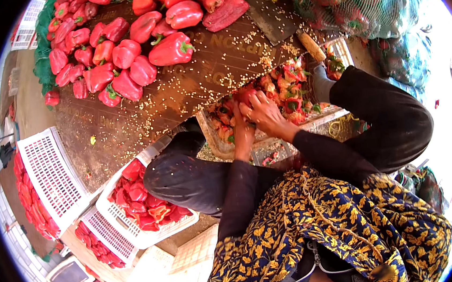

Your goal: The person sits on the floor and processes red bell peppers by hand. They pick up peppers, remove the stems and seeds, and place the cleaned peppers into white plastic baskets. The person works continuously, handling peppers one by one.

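Over a crate (215,142) of pepper cores and scraps (291,89), both my hands close around one red bell pepper (244,95). My left hand (242,129) grips it from the near left side, its fingers partly hidden. The fingers of my right hand (266,111) are bent over the pepper's right side. Whether a small tool is between my fingers cannot be made out. Just beyond the crate, a cleaver (275,23) with a wooden handle (312,46) lies on the board's edge.
Whole red bell peppers (126,54) are heaped at the far left of the brown board (179,99), which is strewn with seeds. White crates (53,161) of red peppers (139,197) stand at left. Green mesh sacks (364,2) bulge at far right. My knees flank the scrap crate.
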`<state>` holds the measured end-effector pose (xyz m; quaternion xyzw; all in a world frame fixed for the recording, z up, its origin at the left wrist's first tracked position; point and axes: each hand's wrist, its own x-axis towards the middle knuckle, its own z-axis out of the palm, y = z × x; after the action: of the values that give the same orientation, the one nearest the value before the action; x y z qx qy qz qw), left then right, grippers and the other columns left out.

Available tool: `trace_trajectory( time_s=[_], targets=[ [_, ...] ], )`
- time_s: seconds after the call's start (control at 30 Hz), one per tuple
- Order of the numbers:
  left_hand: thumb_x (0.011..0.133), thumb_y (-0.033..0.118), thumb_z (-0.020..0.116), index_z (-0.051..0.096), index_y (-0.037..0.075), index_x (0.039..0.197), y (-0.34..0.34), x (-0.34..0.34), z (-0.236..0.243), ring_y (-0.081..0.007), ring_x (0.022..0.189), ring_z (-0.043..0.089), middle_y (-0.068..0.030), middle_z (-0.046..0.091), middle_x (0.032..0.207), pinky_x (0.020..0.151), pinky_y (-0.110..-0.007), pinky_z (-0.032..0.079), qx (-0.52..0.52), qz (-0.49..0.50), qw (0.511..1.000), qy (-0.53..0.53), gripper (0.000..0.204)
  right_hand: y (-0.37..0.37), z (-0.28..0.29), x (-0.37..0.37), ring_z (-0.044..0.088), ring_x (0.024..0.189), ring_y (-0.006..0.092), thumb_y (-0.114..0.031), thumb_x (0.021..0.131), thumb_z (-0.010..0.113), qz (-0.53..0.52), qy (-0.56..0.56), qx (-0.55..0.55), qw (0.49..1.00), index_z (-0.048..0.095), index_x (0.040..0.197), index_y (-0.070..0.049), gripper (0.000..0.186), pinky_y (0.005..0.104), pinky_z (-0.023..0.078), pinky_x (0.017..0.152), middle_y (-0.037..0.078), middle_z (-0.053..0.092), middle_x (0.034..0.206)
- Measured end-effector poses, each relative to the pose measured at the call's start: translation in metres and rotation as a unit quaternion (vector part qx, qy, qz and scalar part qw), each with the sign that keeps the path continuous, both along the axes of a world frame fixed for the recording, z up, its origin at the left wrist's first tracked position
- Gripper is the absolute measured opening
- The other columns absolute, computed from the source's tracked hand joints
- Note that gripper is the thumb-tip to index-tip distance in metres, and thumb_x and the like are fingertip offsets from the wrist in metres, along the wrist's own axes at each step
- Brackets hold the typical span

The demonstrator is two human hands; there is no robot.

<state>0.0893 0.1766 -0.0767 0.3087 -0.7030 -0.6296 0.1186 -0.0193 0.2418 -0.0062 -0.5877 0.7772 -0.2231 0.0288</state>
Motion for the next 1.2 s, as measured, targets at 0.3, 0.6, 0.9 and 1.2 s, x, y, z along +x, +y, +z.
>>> trace_trajectory(
  time_s=[0.3,0.6,0.9,1.2],
  targets=[
    [0.056,0.011,0.077,0.038,0.01,0.131,-0.005,-0.007,0.025,-0.0332,0.113,0.044,-0.0188,0.049,0.12,0.09,-0.037,0.041,-0.303,0.051,0.949,-0.078,0.084,0.012,-0.02,-0.01,0.051,0.093,0.0275,0.002,0.062,0.059,0.001,-0.271,-0.007,0.963,0.054,0.107,-0.007,0.047,0.037,0.043,0.08,0.012,0.053,0.098],
    [0.061,0.007,0.074,0.046,0.001,0.122,-0.037,-0.005,-0.015,-0.0256,0.107,0.051,-0.0195,0.049,0.12,0.083,-0.035,0.044,0.073,0.059,0.991,-0.095,0.068,0.002,-0.033,-0.037,0.056,0.089,0.0281,-0.005,0.062,0.067,-0.175,-0.325,-0.018,0.929,0.053,0.109,-0.002,0.049,0.0364,0.047,0.074,0.016,0.051,0.103],
    [0.052,-0.004,0.076,0.04,0.006,0.128,-0.031,-0.022,0.022,-0.0231,0.111,0.048,-0.0128,0.048,0.123,0.09,-0.034,0.042,0.059,-0.043,0.995,-0.063,0.085,0.007,-0.017,-0.027,0.052,0.093,0.0164,0.002,0.067,0.061,-0.089,-0.55,-0.005,0.831,0.055,0.107,-0.003,0.041,0.0258,0.043,0.078,0.007,0.052,0.105],
    [0.049,-0.005,0.075,0.044,0.01,0.126,-0.028,-0.008,0.004,-0.0229,0.107,0.051,-0.0101,0.05,0.121,0.087,-0.031,0.045,0.072,-0.041,0.996,-0.014,0.085,0.0,-0.023,-0.015,0.057,0.095,0.0351,-0.028,0.069,0.064,-0.178,-0.472,0.118,0.855,0.044,0.117,0.005,0.061,0.0385,0.045,0.081,0.024,0.057,0.1]
  ],
)
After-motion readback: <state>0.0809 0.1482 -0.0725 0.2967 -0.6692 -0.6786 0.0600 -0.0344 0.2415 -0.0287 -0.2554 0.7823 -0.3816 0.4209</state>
